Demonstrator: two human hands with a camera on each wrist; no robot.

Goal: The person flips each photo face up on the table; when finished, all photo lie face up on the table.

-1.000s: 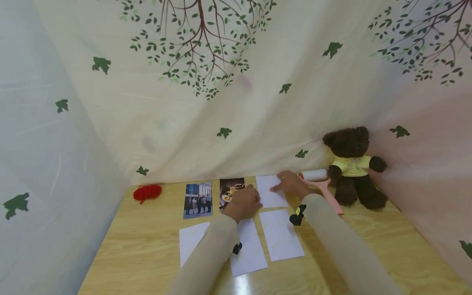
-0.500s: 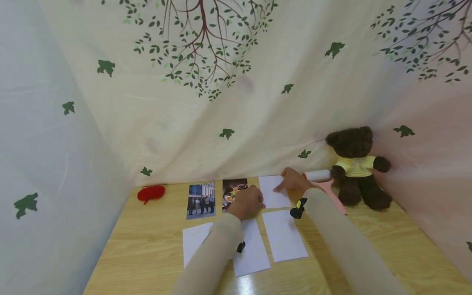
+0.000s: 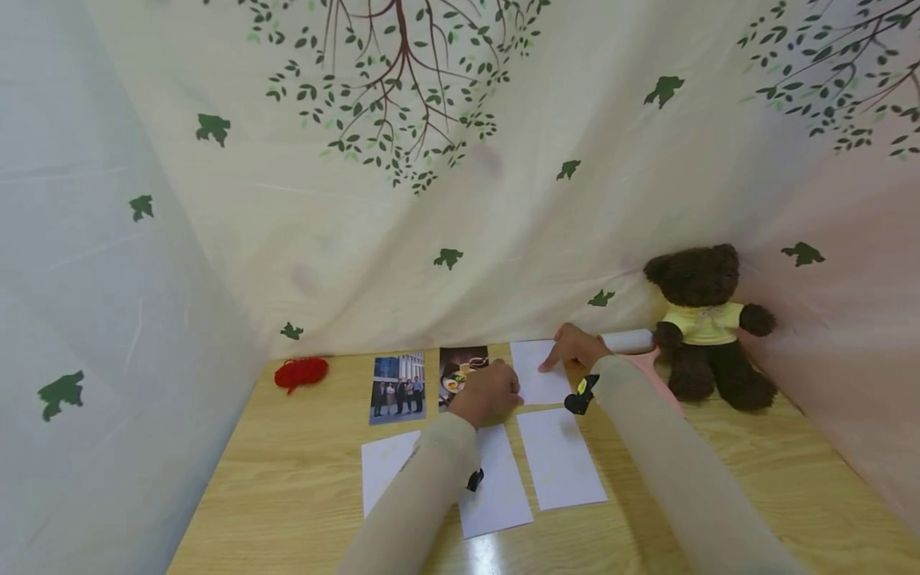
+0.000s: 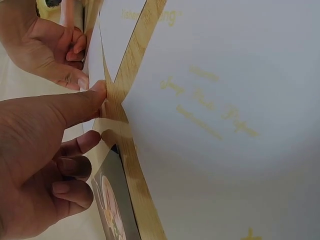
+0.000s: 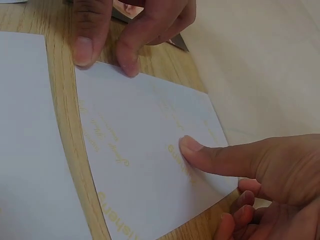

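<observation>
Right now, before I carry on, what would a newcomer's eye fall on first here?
Probably the yellow-shirted teddy bear, upright at the far right of the wooden table. Next, likely the bright red yarn at the far left. Between them, the left hand touches the left edge of a white card, and the right hand has its thumb on the card's face.

Table point(image 3: 273, 479): bears both rows; backdrop cloth point(image 3: 359, 279) stands behind.
Rear row, left to right: yarn bundle point(image 3: 301, 373), group photo point(image 3: 398, 389), food photo point(image 3: 454, 380), rear photo paper point(image 3: 533, 379), roller point(image 3: 628, 342), teddy bear point(image 3: 704, 327).
Front row, left to right: left photo paper point(image 3: 384, 459), middle photo paper point(image 3: 499, 487), right photo paper point(image 3: 562, 459).
Left hand point(image 3: 491, 393): at rear photo paper's near left corner.
Right hand point(image 3: 575, 347): on its right side.
</observation>
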